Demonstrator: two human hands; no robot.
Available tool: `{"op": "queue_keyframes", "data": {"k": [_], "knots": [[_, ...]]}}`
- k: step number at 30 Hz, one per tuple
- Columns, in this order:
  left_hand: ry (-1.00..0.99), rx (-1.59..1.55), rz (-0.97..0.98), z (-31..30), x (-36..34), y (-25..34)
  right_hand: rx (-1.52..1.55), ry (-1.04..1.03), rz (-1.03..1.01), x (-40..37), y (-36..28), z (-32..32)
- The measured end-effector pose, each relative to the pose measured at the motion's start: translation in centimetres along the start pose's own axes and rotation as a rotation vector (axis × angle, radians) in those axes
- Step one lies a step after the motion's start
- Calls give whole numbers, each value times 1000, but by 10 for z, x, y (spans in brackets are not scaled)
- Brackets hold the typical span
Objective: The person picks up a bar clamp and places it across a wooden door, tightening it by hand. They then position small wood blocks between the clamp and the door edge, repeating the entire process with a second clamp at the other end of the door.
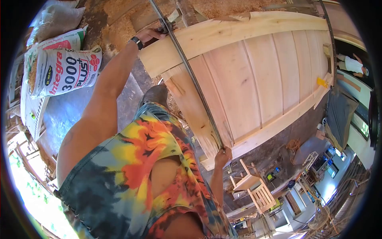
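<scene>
A long dark metal bar clamp (190,73) lies across a pale wooden panel (254,75), a door-like assembly of boards in a frame. Wearing a wristwatch, my left hand (150,36) closes on the clamp's upper end, just beyond the panel's far rail (207,38). The fingertips are partly hidden there by the clamp fittings. At the clamp's other end, my right hand (223,156) grips the bar beside the near rail (270,133), fingers curled round. A second bar clamp (328,32) spans the panel's far right end.
Stuffed feed sacks (65,71) stand at the left. Wood shavings (127,20) cover the ground at the top. A wooden chair (258,189) and workshop clutter are at lower right. Another person (353,64) is at the far right. My shoe (155,95) is near the panel's corner.
</scene>
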State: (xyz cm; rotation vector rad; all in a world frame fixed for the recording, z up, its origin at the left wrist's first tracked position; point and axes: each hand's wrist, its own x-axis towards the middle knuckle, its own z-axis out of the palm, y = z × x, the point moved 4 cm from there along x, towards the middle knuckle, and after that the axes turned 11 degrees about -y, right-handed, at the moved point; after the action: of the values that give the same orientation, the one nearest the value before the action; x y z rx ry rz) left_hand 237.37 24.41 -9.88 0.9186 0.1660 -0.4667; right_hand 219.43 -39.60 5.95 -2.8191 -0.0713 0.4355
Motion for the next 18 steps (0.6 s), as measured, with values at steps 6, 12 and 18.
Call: {"op": "queue_keyframes", "data": {"k": [6,12,18], "knots": [[13,126,23,27,-6,22,-17,-4,-19,-2,10,2],[-12,59,-42,23,-4,17,-2,0,-25,0,9,2],[65,225,85,-16,0,-8,-5,-15,-27,-1,9,4]]}}
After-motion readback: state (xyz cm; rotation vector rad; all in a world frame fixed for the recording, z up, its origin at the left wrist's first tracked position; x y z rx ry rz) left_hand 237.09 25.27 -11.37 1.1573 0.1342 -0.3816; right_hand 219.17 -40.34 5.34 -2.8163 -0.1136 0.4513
